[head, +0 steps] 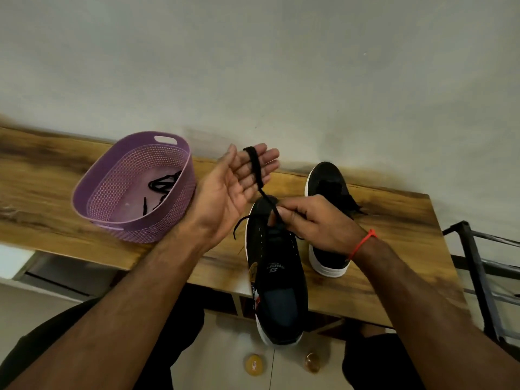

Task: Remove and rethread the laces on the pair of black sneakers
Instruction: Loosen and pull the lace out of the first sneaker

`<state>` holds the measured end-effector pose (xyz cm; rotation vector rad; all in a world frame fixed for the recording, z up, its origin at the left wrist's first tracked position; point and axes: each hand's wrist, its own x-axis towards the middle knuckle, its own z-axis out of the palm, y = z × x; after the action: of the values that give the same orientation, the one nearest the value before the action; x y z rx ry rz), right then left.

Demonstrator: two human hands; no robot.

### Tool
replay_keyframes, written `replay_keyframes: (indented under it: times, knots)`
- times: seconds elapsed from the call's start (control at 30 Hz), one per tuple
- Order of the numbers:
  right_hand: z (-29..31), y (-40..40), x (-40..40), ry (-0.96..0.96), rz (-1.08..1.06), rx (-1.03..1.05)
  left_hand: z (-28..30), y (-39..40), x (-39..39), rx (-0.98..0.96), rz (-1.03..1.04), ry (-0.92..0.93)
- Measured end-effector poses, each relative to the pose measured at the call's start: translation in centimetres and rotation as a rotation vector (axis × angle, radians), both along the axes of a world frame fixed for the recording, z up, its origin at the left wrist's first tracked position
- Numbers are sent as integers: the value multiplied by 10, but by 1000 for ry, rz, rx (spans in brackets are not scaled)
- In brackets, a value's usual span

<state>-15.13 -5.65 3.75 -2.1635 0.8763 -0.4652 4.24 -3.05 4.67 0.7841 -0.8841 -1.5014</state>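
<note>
At the left of the wooden tabletop (42,192) sat a purple perforated basket (135,190) with a slot handle in its far rim. Inside it lay a loose black lace (160,187), curled against the far wall with one end trailing toward the basket's middle.

Just right of the basket, the left hand (233,187) was raised palm-up, its fingers spread open and extended. A second black lace (257,170) was wound in several turns around those fingers, from the fingertips down across the finger bases, and it ran taut from there down to the right hand.

Below that hand lay the near sneaker (277,280), black with a white sole, toe pointing away from the person and heel hanging past the tabletop's near edge. Its eyelets looked mostly empty, and a free lace end curved out past its left side near the toe. A printed logo showed on the tongue.

The right hand (315,220) hovered over the forepart of that sneaker, closed in a pinch, thumb and forefinger gripping the taut lace just above the shoe. An orange thread band (363,243) circled the right wrist.

Behind and right of that hand stood the far sneaker (327,187), also black with a white sole, resting on the tabletop with its laces bunched loosely on top. A dark metal frame (478,266) stood at the right edge, beyond the tabletop. Two small round yellowish objects (254,364) lay on the floor below; what they were could not be told.
</note>
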Motion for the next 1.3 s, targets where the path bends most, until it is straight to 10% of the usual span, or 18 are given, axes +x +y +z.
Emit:
replay_keyframes:
  times: [0.13,0.43,0.7,0.8,0.93,1.03,1.13,1.3]
  knots:
    - [22,-2,-2,-397,-225,25,-8,8,-1,-3,-47,-659]
    - [-8,-3,1,-111,-268,-54,-1,9,-15,41,-197,144]
    - [16,-5,-8,-426,-185,97,-13,10,-9,-53,-32,-625]
    - [13,-15,-9,-477,-402,40,-5,16,-14,8,-305,-439]
    - [-5,-13,-11,-66,-234,-117,6,13,-20,46,-212,149]
    - [-7,-2,-1,119,28,-124,-6,9,-15,-70,-29,-235]
    - [3,-2,-1,-84,-41,-90,-8,16,-16,-68,-75,-698]
    - [7,-16,-14,-302,-398,-92,5,17,-12,82,-288,-488]
